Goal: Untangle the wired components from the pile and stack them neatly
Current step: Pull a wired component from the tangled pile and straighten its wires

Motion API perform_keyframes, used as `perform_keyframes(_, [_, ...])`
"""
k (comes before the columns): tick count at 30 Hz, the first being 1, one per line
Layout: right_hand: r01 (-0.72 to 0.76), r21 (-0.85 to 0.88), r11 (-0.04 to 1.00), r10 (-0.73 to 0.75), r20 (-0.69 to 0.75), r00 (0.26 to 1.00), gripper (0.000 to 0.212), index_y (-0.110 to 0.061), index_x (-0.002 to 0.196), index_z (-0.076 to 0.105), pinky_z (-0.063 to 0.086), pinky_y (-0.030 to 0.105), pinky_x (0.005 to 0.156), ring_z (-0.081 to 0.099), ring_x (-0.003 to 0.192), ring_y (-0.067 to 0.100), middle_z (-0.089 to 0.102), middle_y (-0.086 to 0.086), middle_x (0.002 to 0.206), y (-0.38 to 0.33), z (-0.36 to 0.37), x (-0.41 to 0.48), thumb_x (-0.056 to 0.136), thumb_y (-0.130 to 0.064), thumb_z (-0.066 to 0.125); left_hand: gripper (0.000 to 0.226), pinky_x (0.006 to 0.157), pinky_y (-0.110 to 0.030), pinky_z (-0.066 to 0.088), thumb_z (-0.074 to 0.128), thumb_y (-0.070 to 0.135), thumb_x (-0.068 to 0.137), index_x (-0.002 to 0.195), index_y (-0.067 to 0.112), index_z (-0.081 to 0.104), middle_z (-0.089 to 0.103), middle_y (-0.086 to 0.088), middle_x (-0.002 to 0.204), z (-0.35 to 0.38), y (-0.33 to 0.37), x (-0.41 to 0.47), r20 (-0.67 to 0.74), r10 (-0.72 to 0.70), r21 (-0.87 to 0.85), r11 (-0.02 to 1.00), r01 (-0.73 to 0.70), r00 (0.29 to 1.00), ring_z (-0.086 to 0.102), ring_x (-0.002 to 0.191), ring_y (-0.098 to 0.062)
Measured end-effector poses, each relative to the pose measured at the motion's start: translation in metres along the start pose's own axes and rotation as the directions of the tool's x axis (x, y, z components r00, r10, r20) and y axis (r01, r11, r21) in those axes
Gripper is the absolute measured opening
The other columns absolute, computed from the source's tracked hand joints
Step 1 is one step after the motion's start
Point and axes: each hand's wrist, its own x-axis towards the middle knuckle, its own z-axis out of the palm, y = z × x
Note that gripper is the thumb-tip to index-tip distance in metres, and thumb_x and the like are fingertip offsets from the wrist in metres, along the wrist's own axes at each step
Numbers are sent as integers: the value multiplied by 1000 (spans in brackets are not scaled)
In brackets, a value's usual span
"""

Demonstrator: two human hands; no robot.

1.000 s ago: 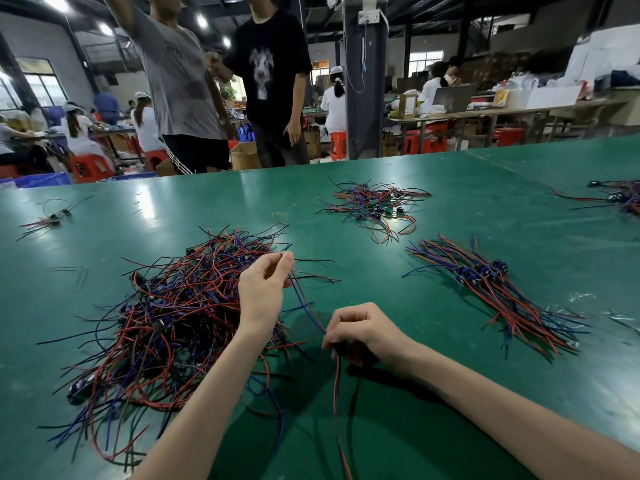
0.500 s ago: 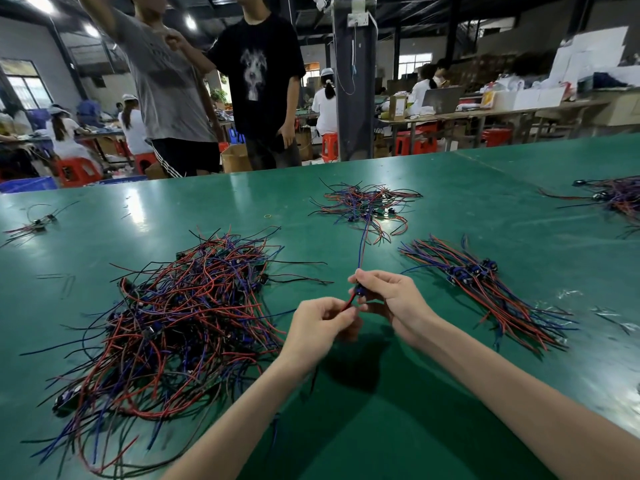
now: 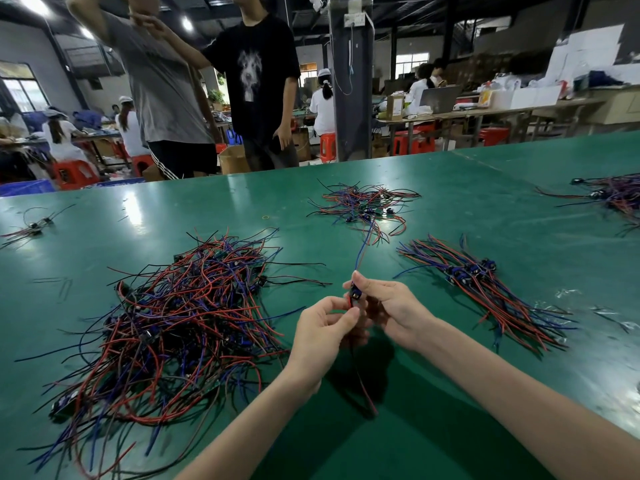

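Both hands meet over the green tabletop (image 3: 450, 209), midway along its near edge. The right hand (image 3: 393, 311) pinches one component (image 3: 355, 295), a small dark and blue block, between thumb and fingertips. The left hand (image 3: 327, 329) pinches the red wire just below it. A blue lead and a red one run up from the block; two more hang down, I think, though they blur.

Five wire groups lie on the tabletop:
- the big tangled pile (image 3: 180, 317) toward the left edge
- the combed stack (image 3: 485, 292) to the right
- a loose heap (image 3: 363, 207) farther back
- a bunch (image 3: 613, 195) at the right edge
- a scrap (image 3: 31, 230) at the left edge

Two people stand at the far edge, one in grey (image 3: 166, 98) and one in black (image 3: 259, 81).
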Motion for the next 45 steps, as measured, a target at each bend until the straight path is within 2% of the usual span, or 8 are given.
perform_keyframes(6, [0,-37,999,2,75,997,30,-2,88,66,47,25,49,57,55,15,66,8,71,-1,-1,0,72,-28,67,10,51,-23,53,53,4,94,100,-2,60,70,-8,64,0,2,0,-27,-33,-59,998,31,999,61,50,-14])
perform_keyframes(11, [23,-118,993,-1,181,984,21,0,100,64,46,23,46,58,49,14,63,9,74,-2,-5,-3,78,0,66,11,48,-22,51,55,9,94,92,1,62,68,-9,60,-2,4,1,-29,-76,-63,995,74,997,60,46,-14])
perform_keyframes(14, [106,-201,974,-69,184,980,22,-2,99,65,55,24,62,61,61,15,61,10,79,-4,-5,-2,80,9,63,12,46,-21,49,56,10,94,87,2,61,67,-10,60,-5,5,1,-22,-91,-46,995,90,996,59,45,-14])
perform_keyframes(27, [313,-455,833,-291,121,949,21,-9,92,66,50,25,76,62,70,14,68,8,77,-4,-3,-1,76,3,73,15,49,-22,51,57,13,93,87,0,61,69,-10,64,-9,9,4,-10,-146,-67,987,145,989,61,49,-12])
perform_keyframes(36, [426,-777,464,-461,199,865,18,-19,94,62,45,15,73,56,73,7,66,-5,82,3,-1,-6,80,-16,72,12,42,-18,44,53,8,95,83,6,54,62,-5,53,-10,6,5,-35,-158,-37,987,157,987,53,41,-10])
perform_keyframes(39, [350,-713,608,-391,115,913,15,-13,95,64,48,24,76,59,72,11,68,4,83,-1,2,-4,82,-10,70,10,44,-18,46,52,8,95,86,5,55,62,-6,55,-9,6,4,18,-132,-64,989,133,991,54,43,-10])
perform_keyframes(42, [187,-381,906,-179,58,982,10,-4,91,64,52,20,63,58,58,11,63,8,73,-8,3,-3,84,3,64,8,46,-18,46,51,7,96,88,5,54,63,-4,55,-10,6,5,38,-43,14,999,43,998,55,45,-10])
perform_keyframes(45, [-11,-99,995,22,105,994,8,-3,88,64,50,22,64,57,55,10,63,7,69,-16,0,-3,83,3,61,12,45,-18,46,52,6,94,83,8,56,64,-1,57,-12,8,5,55,30,69,997,-33,998,55,45,-9])
